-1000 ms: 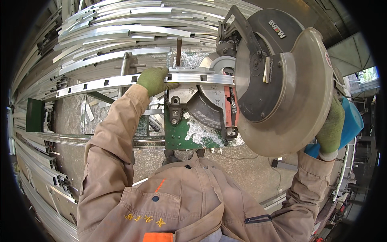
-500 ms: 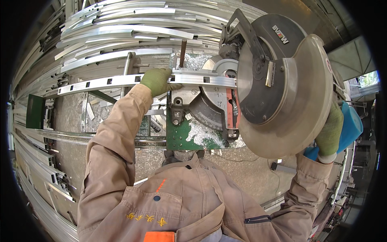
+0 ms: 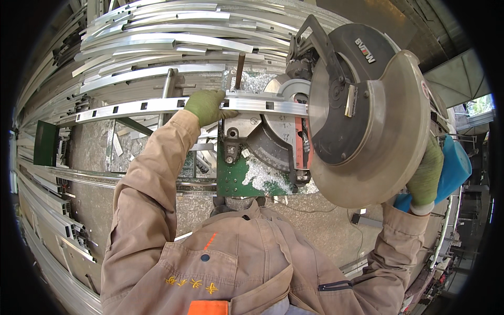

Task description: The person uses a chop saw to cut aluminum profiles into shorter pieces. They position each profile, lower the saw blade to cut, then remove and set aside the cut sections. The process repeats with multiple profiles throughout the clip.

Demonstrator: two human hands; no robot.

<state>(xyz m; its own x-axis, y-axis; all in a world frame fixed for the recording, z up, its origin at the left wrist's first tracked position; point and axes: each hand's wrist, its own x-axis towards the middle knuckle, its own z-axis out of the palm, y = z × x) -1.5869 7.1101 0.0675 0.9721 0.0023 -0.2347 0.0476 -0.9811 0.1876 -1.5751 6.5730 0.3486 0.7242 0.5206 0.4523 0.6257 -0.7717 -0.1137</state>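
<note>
My left hand [image 3: 206,106], in a green glove, is closed around a long silver metal bar [image 3: 134,107] with square slots. The bar lies across the bed of a mitre saw [image 3: 286,126], against its fence, with its right end by the blade [image 3: 318,105]. A large smoky guard [image 3: 388,121] covers most of the saw head and hides part of the cut line. At the guard's right edge is my right hand [image 3: 426,170], also green-gloved. It looks curled around something behind the guard, and its fingertips are hidden.
Many metal bars [image 3: 173,39] lie stacked beyond the saw. Silvery chips [image 3: 265,176] cover part of the green base plate [image 3: 233,178]. A rusty rod [image 3: 240,71] stands behind the fence. Something blue [image 3: 455,160] is beside my right hand. More profiles [image 3: 63,231] lie at left.
The saw head and guard have shifted slightly down in view, and my right hand has moved with them a little to the left. My left hand and the bar have stayed nearly still.
</note>
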